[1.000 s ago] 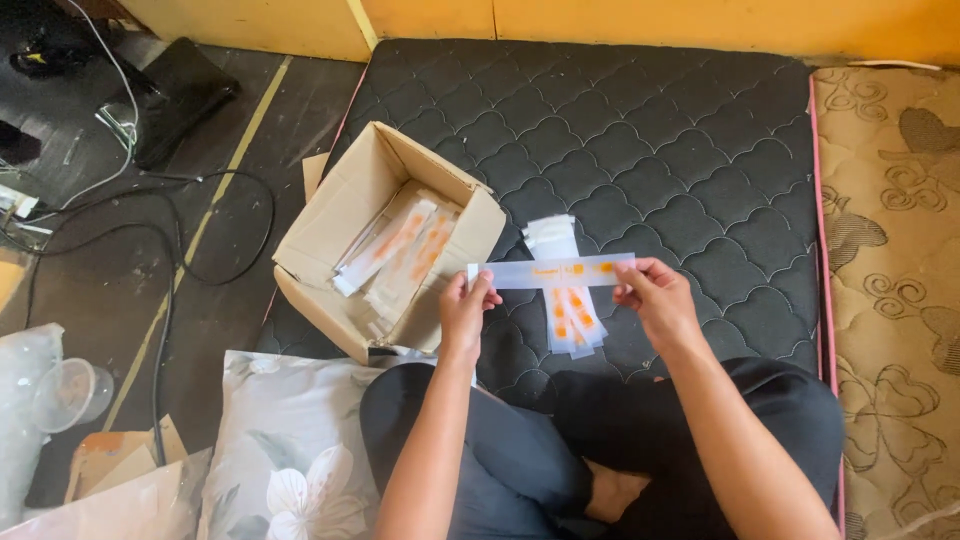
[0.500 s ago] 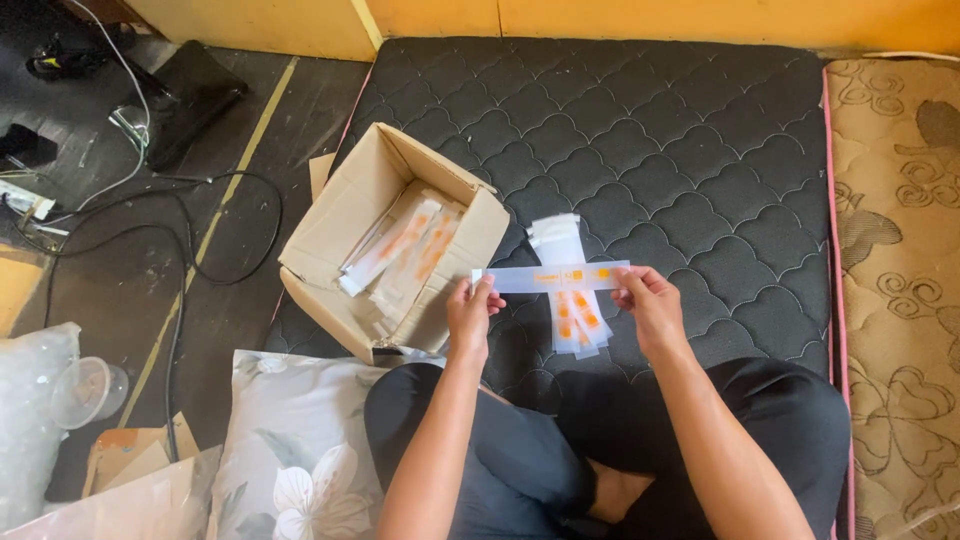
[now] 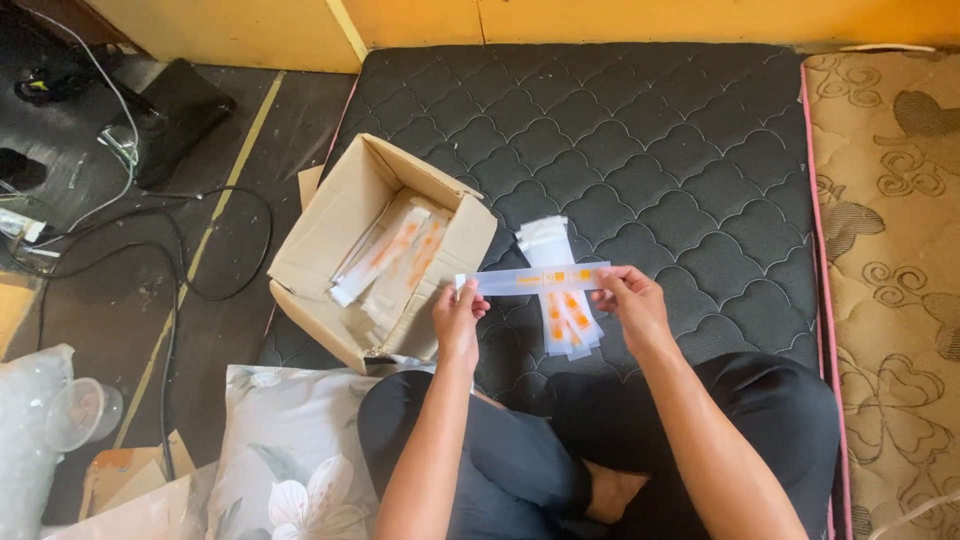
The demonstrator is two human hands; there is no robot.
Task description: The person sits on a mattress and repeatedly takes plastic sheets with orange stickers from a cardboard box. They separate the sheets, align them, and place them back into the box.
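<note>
Both hands, left hand (image 3: 458, 318) and right hand (image 3: 630, 303), pinch a clear packet (image 3: 533, 279) by its ends above the stack (image 3: 562, 300); holding it level and taut suits.

Print on clear strip (image 3: 535, 279) too small.

Under you, a dark quilted mattress (image 3: 650, 130), a beige patterned mattress (image 3: 890, 250) right alongside it. On your left, a floral pillow (image 3: 290, 460) by your knee, black cables (image 3: 190, 260) looping over the dark floor (image 3: 230, 160), a clear plastic cup (image 3: 80, 412) near the corner, yellow wall (image 3: 600, 18) up top.
</note>
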